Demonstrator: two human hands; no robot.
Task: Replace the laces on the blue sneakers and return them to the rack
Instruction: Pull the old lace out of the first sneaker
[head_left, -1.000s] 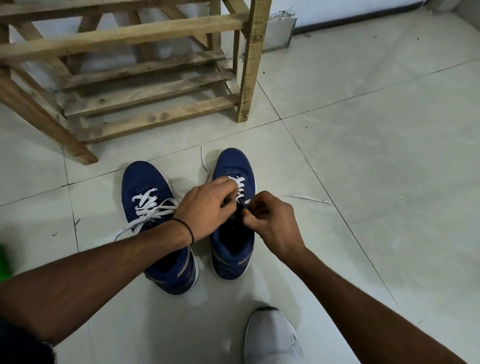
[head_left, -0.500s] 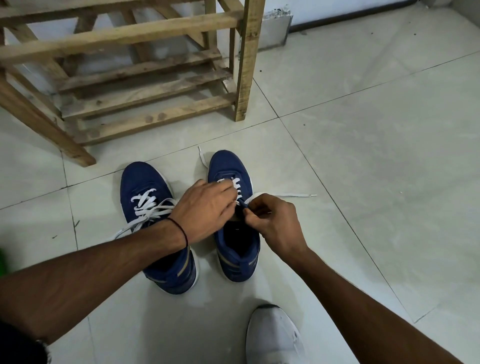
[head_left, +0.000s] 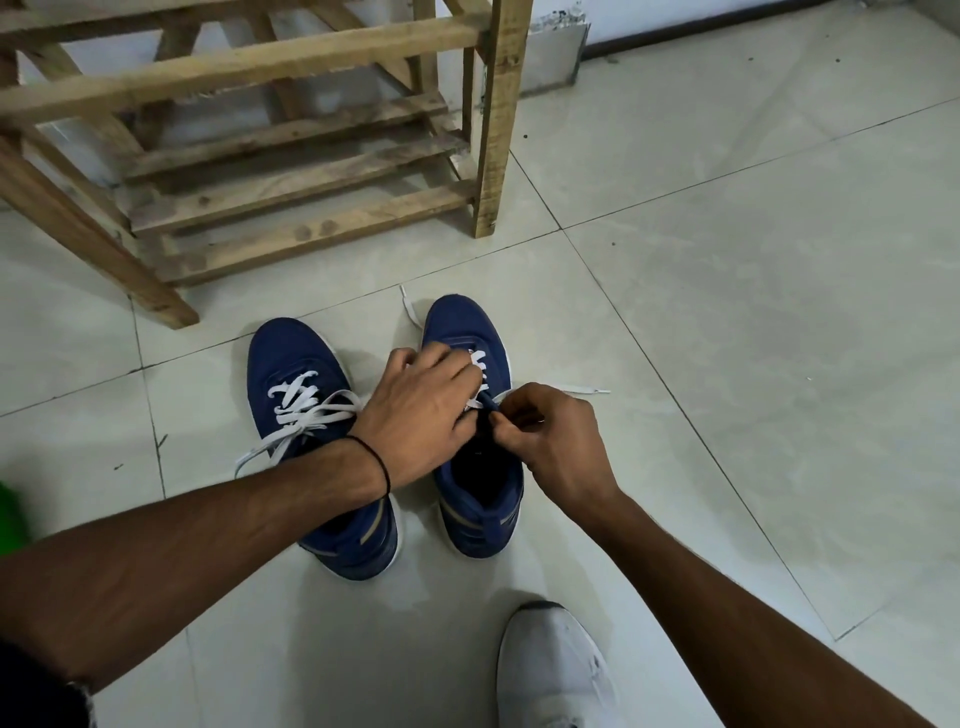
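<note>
Two blue sneakers stand side by side on the tiled floor, toes toward the wooden rack (head_left: 311, 156). The left sneaker (head_left: 301, 374) carries a white lace through its eyelets, with loose ends trailing left. The right sneaker (head_left: 467, 332) is partly laced with a white lace (head_left: 576, 388); one end lies on the floor to its right, the other past its toe. My left hand (head_left: 421, 415) lies over this shoe's eyelets, fingers curled on the lace. My right hand (head_left: 550, 441) pinches the lace at the shoe's right edge.
The wooden slatted rack stands at the back left, its right leg (head_left: 493, 156) close behind the shoes. A white shoe (head_left: 550, 670) on a foot sits at the bottom centre. Something green (head_left: 10, 514) shows at the left edge. Pale floor tiles stretch to the right.
The right sneaker has shifted slightly and the lace end on the floor to its right has been drawn shorter. Both hands stay at the eyelets.
</note>
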